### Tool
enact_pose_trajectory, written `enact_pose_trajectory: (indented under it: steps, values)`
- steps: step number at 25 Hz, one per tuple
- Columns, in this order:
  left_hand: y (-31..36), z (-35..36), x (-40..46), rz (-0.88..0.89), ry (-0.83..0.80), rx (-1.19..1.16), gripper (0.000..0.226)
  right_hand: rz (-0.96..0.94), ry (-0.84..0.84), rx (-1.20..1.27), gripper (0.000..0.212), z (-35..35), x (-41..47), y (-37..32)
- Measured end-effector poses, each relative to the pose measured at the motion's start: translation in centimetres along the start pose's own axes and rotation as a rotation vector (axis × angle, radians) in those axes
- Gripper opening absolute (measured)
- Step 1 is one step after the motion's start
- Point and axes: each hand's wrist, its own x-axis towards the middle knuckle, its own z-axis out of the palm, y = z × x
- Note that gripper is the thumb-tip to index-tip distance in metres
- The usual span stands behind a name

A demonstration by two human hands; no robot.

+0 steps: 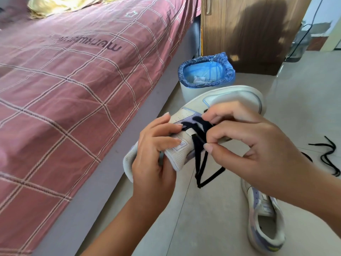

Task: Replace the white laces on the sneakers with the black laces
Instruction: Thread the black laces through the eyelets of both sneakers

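— What are your hands doing, seen from the head camera?

— My left hand (156, 145), centre frame, has its fingers curled round the tongue and collar of the white-and-lilac low-top sneaker (212, 108), gripping it off the floor with the toe pointing to the upper right. My right hand (245, 137) pinches the flat black lace (200, 156) between thumb and forefinger, just above the eyelets.

— And the lace itself?

— Partly threaded across the eyelets; a loop of it hangs below the shoe, between my two wrists.

— How do your arms lie?

— Both forearms rise from the bottom edge, the left from lower centre, the right from the lower right corner, meeting at the shoe.

— Anything else nearby?

— The second matching sneaker (263, 218) stands on the pale tiled floor at lower right, unlaced as far as I can see. Another loose black lace (326, 156) lies at the right edge. A white bin with a blue liner (206, 72) sits beyond the shoe, beside the bed with its pink checked sheet (73, 80) on the left.
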Motion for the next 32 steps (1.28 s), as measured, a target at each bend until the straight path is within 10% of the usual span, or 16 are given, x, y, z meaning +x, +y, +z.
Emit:
enact_pose_trajectory:
  steps: [32]
  values:
    - [1.2,-0.7,0.9,0.306,-0.133,0.175,0.041,0.1,-0.382,-0.052,0.014,-3.0,1.3,-0.5]
